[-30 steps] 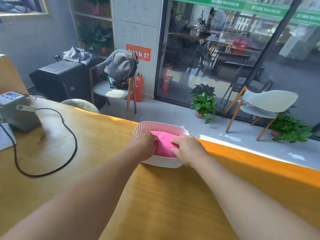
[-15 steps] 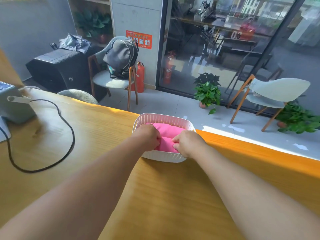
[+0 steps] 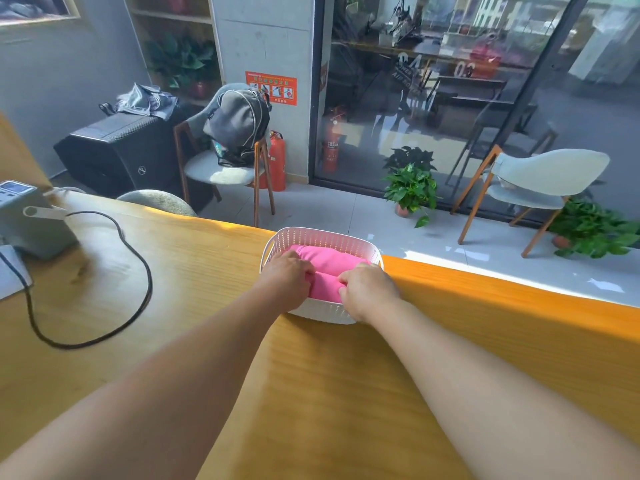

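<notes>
Head view shows the pink cloth [image 3: 329,266] lying folded inside the white basket [image 3: 322,237] at the far edge of the wooden table [image 3: 207,271]. Its long axis runs left to right across the basket, with the right end slightly nearer. The left hand [image 3: 285,277] and the right hand [image 3: 369,289] grip its two ends with curled fingers. A second earlier both hands lay flatter on the cloth; now a crease runs along its length.

Between the fingers [image 3: 308,268] lies soft, matt pink cloth [image 3: 329,263] — round them a white perforated plastic basket [image 3: 322,237] — under it a smooth, grained wooden surface [image 3: 194,271].
</notes>
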Demonstrator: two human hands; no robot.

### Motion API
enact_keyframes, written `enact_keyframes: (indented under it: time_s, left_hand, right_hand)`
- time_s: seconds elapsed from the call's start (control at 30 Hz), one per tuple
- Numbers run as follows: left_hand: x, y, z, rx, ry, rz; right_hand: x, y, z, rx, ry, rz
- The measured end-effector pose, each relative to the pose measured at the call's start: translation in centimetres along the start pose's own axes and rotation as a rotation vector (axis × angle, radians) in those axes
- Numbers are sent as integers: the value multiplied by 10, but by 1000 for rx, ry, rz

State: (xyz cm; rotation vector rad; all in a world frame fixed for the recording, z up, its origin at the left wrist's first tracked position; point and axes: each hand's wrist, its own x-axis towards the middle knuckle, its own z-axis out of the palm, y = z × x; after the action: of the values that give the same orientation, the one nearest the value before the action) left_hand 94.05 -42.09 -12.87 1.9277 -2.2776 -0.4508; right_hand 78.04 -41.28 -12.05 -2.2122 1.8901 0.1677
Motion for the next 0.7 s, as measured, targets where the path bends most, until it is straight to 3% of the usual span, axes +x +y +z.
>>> enact_keyframes:
  time_s: [0.4,0.57,0.7]
  left_hand:
    - [-13,30,-24,-115,149,-116]
    - [-38,76,-19,-354,208,-196]
    - [-72,136,-3,-571,149,-188]
  right_hand:
    - [-15,5,-21,193,124,138]
    - [-66,30,-28,384,246,272]
    - [-121,66,-23,631,260,397]
